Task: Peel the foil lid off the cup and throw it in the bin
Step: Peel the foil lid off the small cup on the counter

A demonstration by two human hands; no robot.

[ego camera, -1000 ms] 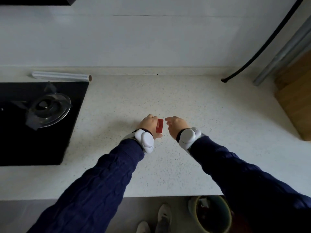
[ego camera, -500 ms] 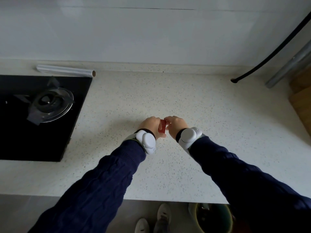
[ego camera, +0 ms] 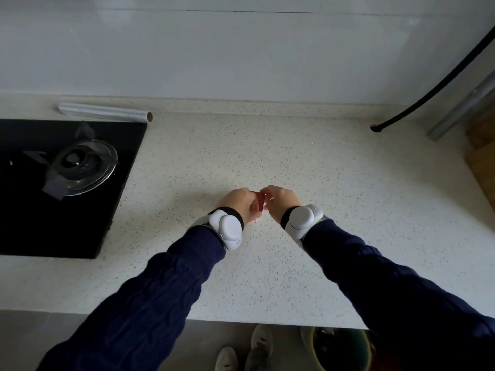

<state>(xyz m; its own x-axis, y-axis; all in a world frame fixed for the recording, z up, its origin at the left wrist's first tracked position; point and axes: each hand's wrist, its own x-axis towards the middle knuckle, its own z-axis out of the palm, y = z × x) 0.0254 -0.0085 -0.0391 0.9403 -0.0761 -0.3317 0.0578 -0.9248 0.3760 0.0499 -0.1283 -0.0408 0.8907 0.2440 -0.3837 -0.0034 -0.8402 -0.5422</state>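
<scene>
Left hand (ego camera: 237, 203) and right hand (ego camera: 278, 200), both grips pinching red cup (ego camera: 259, 203); no legible label.

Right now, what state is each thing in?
Cup: red, gripped in the left hand; lid hidden.
Right hand: fingertips pinching at the cup's top.
Burner: no flame visible.
Foil roll: lying flat by the wall.
Bin: open, on the floor.

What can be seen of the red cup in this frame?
Only a small red sliver of the cup shows, held above the speckled countertop between both hands. The left hand wraps it from the left; the right hand pinches at its top edge. It looks like glossy plastic. Its shape, tilt and foil lid are hidden by the fingers.
</scene>
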